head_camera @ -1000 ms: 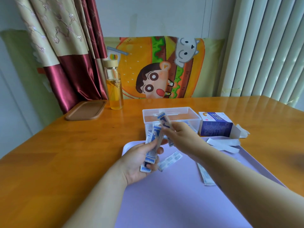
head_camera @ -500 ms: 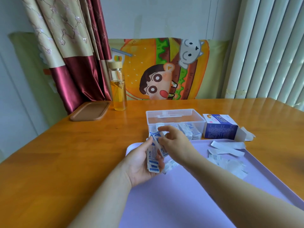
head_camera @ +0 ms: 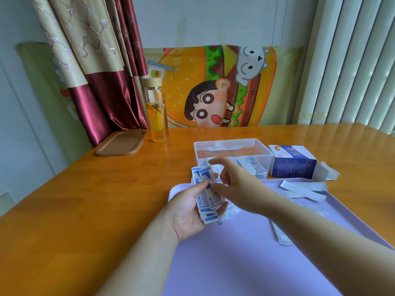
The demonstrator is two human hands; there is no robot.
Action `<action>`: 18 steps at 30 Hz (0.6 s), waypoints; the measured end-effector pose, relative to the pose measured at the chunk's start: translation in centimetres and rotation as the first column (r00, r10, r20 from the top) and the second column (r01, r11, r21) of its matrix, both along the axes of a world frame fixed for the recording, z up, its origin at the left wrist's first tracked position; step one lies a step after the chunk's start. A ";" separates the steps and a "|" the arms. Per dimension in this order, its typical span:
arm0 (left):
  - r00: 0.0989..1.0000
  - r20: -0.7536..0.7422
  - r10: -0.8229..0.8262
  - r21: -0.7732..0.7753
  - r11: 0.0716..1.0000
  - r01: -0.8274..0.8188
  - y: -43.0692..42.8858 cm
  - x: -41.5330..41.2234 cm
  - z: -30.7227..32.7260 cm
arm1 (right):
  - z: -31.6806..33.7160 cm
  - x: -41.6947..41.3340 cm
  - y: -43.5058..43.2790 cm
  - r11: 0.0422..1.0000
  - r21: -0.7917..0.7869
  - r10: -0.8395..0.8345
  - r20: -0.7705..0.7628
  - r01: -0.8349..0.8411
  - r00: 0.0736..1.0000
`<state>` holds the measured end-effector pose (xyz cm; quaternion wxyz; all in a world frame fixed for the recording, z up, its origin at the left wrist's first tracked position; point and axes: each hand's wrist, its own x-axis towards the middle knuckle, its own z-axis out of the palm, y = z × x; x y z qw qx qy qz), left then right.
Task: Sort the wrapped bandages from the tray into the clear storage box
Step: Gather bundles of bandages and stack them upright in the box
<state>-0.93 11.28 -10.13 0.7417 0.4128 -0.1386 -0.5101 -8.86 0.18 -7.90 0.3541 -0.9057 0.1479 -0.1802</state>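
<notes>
My left hand (head_camera: 188, 212) grips a bundle of blue-and-white wrapped bandages (head_camera: 205, 196) above the far left corner of the lavender tray (head_camera: 213, 263). My right hand (head_camera: 235, 182) is at the bundle's right side; its thumb and curled fingers pinch one of the wrappers while the index finger sticks out above. Just behind the hands stands the clear storage box (head_camera: 233, 143), open, with several bandages (head_camera: 253, 167) in its right half. Two more wrapped bandages, one (head_camera: 230, 212) beside my left hand and one (head_camera: 280, 233) under my right forearm, lie on the tray.
A blue bandage carton (head_camera: 292, 164) with an open flap stands right of the box. White paper strips (head_camera: 303, 189) lie at the tray's far right. A glass bottle (head_camera: 157, 118) and a brown lid (head_camera: 121, 143) sit at the table's far left.
My right hand, which held one bandage up near the box a second ago, has come back down to the bundle in my left hand. The left hand has barely moved.
</notes>
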 end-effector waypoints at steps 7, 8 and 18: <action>1.000 -0.011 -0.018 0.041 0.999 0.019 0.0 -0.1 0.2 | 0.5 -0.6 -0.2 0.990 -0.094 0.107 -0.029 -0.109 0.994; 0.999 -0.021 -0.024 0.052 0.998 0.026 -0.1 0.0 0.1 | 0.6 -0.8 -0.1 0.975 -0.116 0.176 -0.103 -0.187 0.979; 0.987 0.124 -0.107 0.113 0.989 0.093 0.3 0.0 0.5 | -0.1 -0.4 0.6 0.860 -0.437 0.211 -0.164 -0.263 0.964</action>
